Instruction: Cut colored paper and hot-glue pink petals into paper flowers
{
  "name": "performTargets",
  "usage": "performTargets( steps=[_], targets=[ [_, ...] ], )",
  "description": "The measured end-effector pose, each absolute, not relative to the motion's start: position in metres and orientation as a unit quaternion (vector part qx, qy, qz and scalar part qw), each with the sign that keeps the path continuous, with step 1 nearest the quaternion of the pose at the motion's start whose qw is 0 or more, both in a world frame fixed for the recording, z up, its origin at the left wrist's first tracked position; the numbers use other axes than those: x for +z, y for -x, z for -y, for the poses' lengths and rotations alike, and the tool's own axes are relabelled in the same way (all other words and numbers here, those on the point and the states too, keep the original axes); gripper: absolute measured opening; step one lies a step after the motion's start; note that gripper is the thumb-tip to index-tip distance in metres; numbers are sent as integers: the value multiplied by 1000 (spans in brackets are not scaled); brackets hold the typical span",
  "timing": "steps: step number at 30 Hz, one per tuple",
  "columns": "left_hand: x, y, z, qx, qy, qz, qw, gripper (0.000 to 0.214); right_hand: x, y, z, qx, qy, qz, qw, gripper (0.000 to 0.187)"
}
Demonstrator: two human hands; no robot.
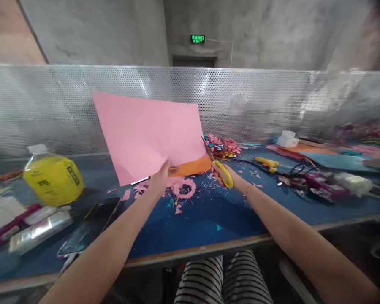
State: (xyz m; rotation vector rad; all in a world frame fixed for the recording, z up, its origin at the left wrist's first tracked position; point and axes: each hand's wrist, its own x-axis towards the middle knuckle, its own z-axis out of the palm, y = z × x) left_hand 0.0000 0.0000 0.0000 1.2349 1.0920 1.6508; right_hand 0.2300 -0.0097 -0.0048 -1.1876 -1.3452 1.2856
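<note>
My left hand (161, 177) grips a large sheet of pink paper (148, 131) by its lower edge and holds it up at a tilt over the table. In my right hand (221, 173) is a pair of scissors (225, 174) with yellow handles. The dark blades point up and left, right by the sheet's right edge; whether they touch it I cannot tell. Behind and below the pink sheet lies orange paper (193, 166). A pink paper ring with a fringed edge (183, 188) and small scraps rest on the table beneath my hands.
On the blue table (190, 228) a yellow-labelled bottle (52, 179) and a dark phone-like slab (91, 223) stand left. A pile of cut paper (223, 145) lies behind. Rightward are a yellow glue gun (267, 164), cables, a tissue pack (286, 139) and coloured sheets. A perforated metal panel (266, 97) bounds the back.
</note>
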Motion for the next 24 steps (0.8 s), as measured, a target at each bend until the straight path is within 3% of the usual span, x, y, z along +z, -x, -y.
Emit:
performTargets(
  steps=[11, 17, 24],
  targets=[
    [11, -9, 9, 616, -478, -432, 453, 28, -4, -236, 13, 588, 416, 534, 443, 50],
    [14, -10, 10, 618, -469, -433, 460, 27, -8, -232, 11, 540, 423, 559, 465, 50],
    [23, -9, 10, 738, -394, -359, 414, 18, -4, -232, 11, 438, 517, 585, 445, 37]
  ],
)
